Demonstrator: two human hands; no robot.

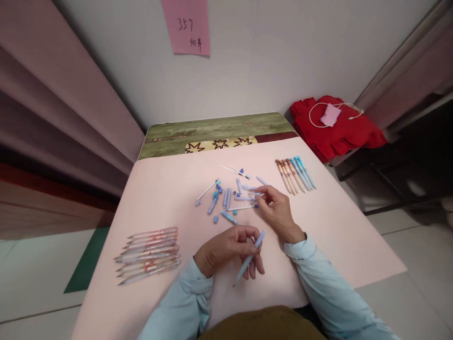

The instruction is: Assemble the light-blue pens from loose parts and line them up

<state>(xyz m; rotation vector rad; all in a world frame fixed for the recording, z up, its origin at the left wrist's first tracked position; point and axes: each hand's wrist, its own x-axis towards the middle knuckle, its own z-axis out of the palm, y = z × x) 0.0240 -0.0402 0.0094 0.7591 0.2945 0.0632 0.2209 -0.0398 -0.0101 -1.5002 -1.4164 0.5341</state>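
My left hand (228,245) pinches a pale blue pen barrel (243,269) between thumb and fingers, above the near part of the table. The barrel slants, its pointed end down toward me. My right hand (278,212) reaches to the right side of a loose spread of pen parts, thumb and fingertips drawn together. Whether something small is between those fingertips I cannot make out. Around them lie lilac-blue barrel pieces (227,199), thin white refills (207,190), a small blue cap piece (215,219) and a blue barrel with a turquoise part (229,217).
Several clear pens with reddish prints (150,255) lie in a row at the left. Brown-topped pens (287,177) and blue-topped pens (303,174) lie side by side at the right. A pink sheet (339,245) covers the table. Beyond its right edge is red cloth (314,137) with a white cable.
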